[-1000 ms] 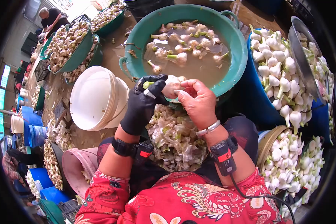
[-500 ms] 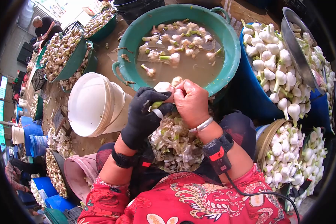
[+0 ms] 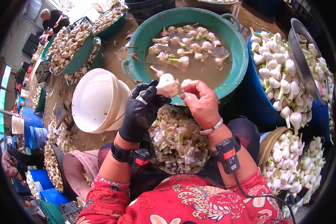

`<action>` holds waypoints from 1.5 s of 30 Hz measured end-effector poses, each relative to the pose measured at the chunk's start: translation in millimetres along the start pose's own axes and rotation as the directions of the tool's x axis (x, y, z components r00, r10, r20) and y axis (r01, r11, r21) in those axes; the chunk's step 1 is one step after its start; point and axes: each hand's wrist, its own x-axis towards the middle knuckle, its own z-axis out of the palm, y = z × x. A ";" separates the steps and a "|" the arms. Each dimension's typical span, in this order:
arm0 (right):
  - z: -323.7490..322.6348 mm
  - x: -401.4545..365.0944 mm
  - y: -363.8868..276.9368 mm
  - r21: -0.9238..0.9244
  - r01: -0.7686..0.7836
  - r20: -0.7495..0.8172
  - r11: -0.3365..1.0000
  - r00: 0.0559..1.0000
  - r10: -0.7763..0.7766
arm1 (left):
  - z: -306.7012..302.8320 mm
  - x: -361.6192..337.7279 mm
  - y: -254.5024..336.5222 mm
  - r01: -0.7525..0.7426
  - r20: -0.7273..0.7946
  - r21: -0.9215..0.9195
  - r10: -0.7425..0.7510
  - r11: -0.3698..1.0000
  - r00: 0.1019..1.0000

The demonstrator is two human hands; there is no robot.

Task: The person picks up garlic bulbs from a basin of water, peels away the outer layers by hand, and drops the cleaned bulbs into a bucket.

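My left hand (image 3: 139, 115), in a black glove, is closed round a pale garlic bulb (image 3: 168, 86) and holds it up over the near rim of a green tub (image 3: 239, 71). Just to its right, my bare right hand (image 3: 202, 104) pinches a small pale piece (image 3: 186, 83), apart from the bulb; I cannot tell if it is skin or a clove. In the tub, several garlic bulbs (image 3: 183, 62) with short green stems lie in murky water. Below my hands is a heap of peeled garlic skins (image 3: 179, 143) between my knees.
A white bucket (image 3: 95, 102) lies tipped at left, with a pink bucket (image 3: 76, 168) below it. On the right, a blue barrel (image 3: 263, 87) and a tan bucket (image 3: 265, 149) hold peeled garlic. Green tubs of unpeeled garlic (image 3: 69, 48) and a person (image 3: 54, 20) are farther back.
My right hand has drawn away from the bulb with a pale piece in its fingers. My left hand has turned the bulb, its stem no longer showing below. The view has shifted slightly.
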 end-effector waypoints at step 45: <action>-18.6 -3.1 12.1 -0.275 -0.308 0.219 0.911 0.902 0.371 | -8.1 -0.6 93.4 -0.120 -0.165 0.638 0.288 0.760 0.943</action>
